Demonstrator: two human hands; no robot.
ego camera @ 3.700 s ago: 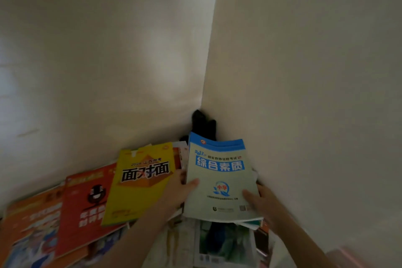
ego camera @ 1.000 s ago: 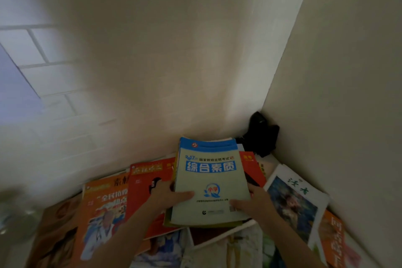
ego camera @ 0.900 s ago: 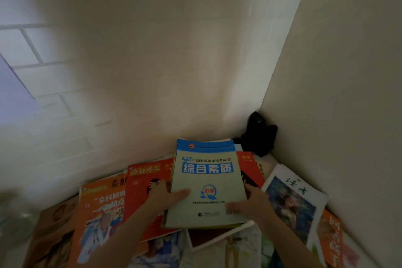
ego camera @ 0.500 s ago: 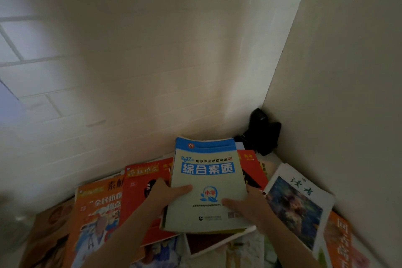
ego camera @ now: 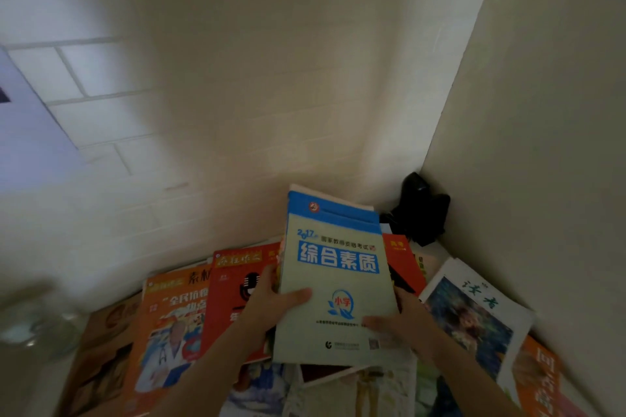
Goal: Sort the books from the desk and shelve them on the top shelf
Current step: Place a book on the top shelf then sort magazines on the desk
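A stack of books topped by a pale green and blue book point(ego camera: 333, 281) is held up, tilted, above the desk in the room's corner. My left hand point(ego camera: 271, 301) grips its left edge with the thumb across the cover. My right hand point(ego camera: 399, 322) grips the lower right edge, thumb on the cover. Under and around the stack, other books lie flat: a red one point(ego camera: 233, 284), an orange one point(ego camera: 169, 325) and a white magazine with a painted cover point(ego camera: 474, 311). No shelf is in view.
Two pale walls meet just behind the desk. A black object point(ego camera: 421, 213) sits in the corner. More magazines lie at the front edge point(ego camera: 355, 393) and an orange one at the far right point(ego camera: 545, 379). A blurred round thing point(ego camera: 30, 325) is at the left.
Since 3.7 s ago the yellow book has gone from the left of the desk. In the last second the held stack has risen and tipped more upright.
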